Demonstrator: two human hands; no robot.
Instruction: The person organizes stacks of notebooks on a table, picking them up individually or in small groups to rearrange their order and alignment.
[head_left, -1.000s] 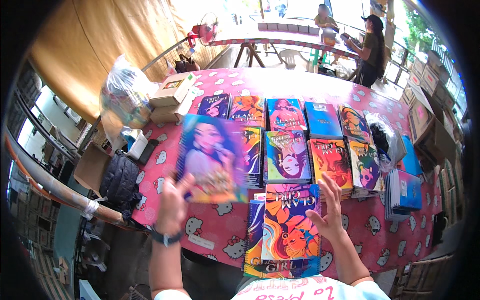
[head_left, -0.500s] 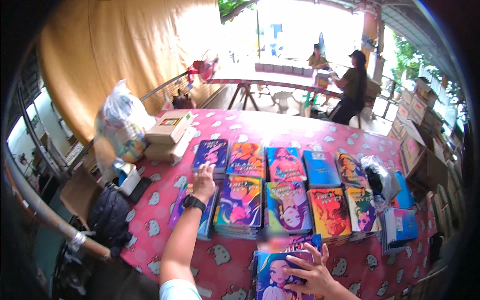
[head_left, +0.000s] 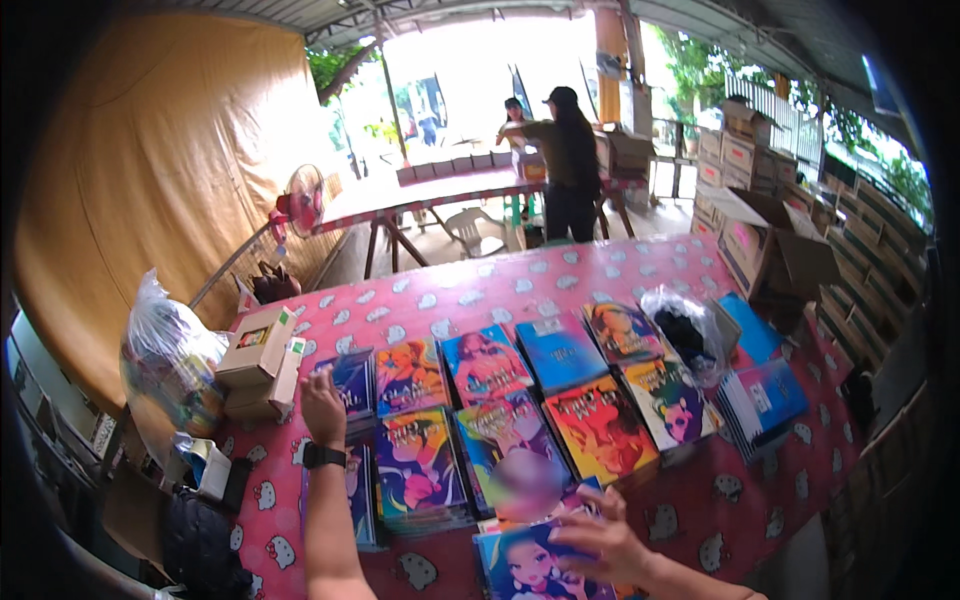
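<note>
Two rows of colourful spiral notebooks in stacks lie before me. At the left end of the far row, my left hand (head_left: 322, 408), with a dark watch on the wrist, has its fingers bent together at the left edge of a dark blue notebook (head_left: 356, 383). The fingertips are partly hidden. Close to me, my right hand (head_left: 598, 535) is open, fingers spread over the right side of a notebook with an illustrated woman (head_left: 525, 568). Another notebook lies partly beneath it. Nearby are a purple-and-yellow notebook (head_left: 418, 465) and a red-orange one (head_left: 600, 428).
A pink patterned cloth covers the table (head_left: 420, 570). Cardboard boxes (head_left: 255, 350) and a stuffed plastic bag (head_left: 170, 370) stand left. At right are a clear bag (head_left: 690, 335), blue notebooks (head_left: 765, 400) and an open carton (head_left: 765, 245). Two people work at a far table (head_left: 345, 205).
My view has turned right, so the table's things sit further left. My left hand has moved from the dark blue notebook's cover to its left edge. The nearer far-table person now stands upright.
</note>
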